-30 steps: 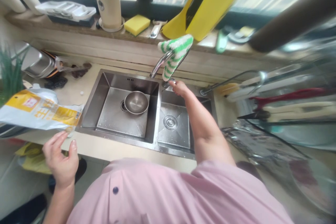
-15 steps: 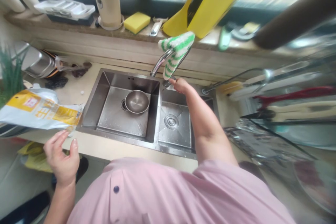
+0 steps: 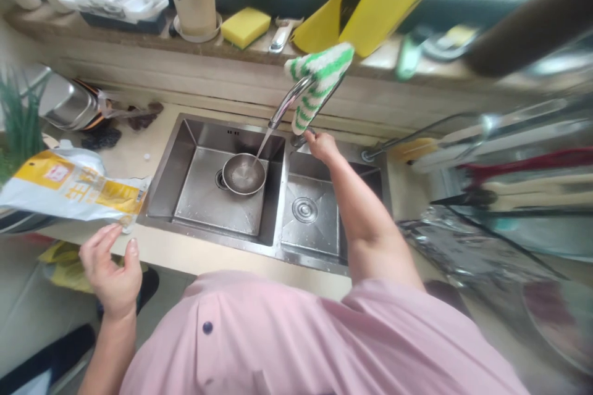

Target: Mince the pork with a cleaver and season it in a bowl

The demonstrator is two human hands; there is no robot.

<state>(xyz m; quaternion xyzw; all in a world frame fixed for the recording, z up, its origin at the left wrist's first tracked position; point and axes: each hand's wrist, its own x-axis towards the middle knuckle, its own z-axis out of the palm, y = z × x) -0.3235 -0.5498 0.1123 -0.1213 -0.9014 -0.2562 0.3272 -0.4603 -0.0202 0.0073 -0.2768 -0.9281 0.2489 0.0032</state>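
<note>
My right hand (image 3: 322, 145) is closed on the faucet handle at the base of the chrome faucet (image 3: 291, 100). A green-and-white striped cloth (image 3: 319, 80) hangs over the faucet neck. Water runs from the spout into a metal bowl (image 3: 244, 174), which stands upright in the left basin of the steel sink (image 3: 194, 231) beside the drain. My left hand (image 3: 113, 274) is held above the counter's front edge with its fingers apart and nothing in it. Closest to it lies a yellow-and-white plastic bag (image 3: 78, 191).
A yellow sponge (image 3: 245, 27), a peeler-like tool (image 3: 280, 36) and a potted plant (image 3: 193, 0) line the windowsill. On the right stands a rack with utensils, among them a red-handled one (image 3: 519, 166). Green stalks (image 3: 21, 111) and a metal pot (image 3: 69, 102) are at left.
Water now flows from the faucet into the bowl; before, none ran. My right hand has shifted slightly at the handle. The left hand stays about where it was.
</note>
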